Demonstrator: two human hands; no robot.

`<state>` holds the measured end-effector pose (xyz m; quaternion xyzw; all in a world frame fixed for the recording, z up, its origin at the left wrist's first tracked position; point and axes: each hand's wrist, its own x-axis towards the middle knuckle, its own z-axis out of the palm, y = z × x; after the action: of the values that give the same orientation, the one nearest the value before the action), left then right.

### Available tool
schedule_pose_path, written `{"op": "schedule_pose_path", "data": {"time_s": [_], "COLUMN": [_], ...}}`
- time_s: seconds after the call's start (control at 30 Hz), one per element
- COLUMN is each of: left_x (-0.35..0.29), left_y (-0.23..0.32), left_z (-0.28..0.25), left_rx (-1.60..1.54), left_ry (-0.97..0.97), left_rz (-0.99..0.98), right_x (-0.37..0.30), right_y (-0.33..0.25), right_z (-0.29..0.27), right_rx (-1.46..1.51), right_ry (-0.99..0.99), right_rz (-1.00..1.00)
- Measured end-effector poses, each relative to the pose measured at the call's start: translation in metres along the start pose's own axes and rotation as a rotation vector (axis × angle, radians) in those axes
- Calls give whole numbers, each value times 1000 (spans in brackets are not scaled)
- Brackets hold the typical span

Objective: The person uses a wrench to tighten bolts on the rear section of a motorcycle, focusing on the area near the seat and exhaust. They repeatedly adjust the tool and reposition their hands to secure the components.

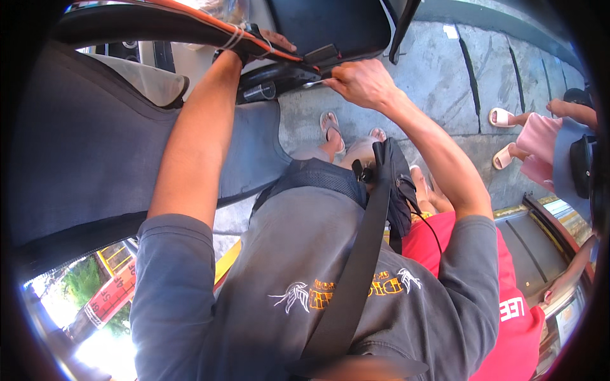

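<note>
My right hand [363, 82] is closed in a pinch at the end of a black frame [270, 75], around a thin silver metal tool [313, 83] whose exact kind I cannot make out. The tool's tip points left, close to the frame's edge. My left hand [277, 40] is beyond the frame, its fingers stretched out and lying along it. Part of that hand is hidden behind the frame and the cables. An orange cable [219, 24], bound on with pale ties, runs along the frame. A short clear cylindrical piece [259, 92] sits just below it.
A dark padded panel [95, 152] fills the left side. Beyond my hands is a black seat-like panel [330, 28]. Grey paving [406, 57] lies at the far right. A person in red [508, 286] is close on my right; another in pink [537, 146] stands farther off.
</note>
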<state>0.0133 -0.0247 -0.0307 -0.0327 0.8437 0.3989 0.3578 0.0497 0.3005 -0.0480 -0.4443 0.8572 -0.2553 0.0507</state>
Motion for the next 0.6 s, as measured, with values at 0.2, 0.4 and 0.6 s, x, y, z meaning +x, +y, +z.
{"op": "schedule_pose_path", "data": {"time_s": [0.2, 0.4, 0.6], "left_x": [3, -24, -17], "left_y": [-16, 24, 27], "left_z": [2, 2, 3], "left_rx": [165, 411, 278], "left_ry": [33, 33, 32], "left_rz": [87, 253, 98], "right_x": [27, 31, 33], "right_y": [-23, -42, -33], "right_z": [6, -13, -20], "right_rx": [-76, -134, -192], "right_ry": [2, 70, 90], "right_rz": [28, -67, 78]}}
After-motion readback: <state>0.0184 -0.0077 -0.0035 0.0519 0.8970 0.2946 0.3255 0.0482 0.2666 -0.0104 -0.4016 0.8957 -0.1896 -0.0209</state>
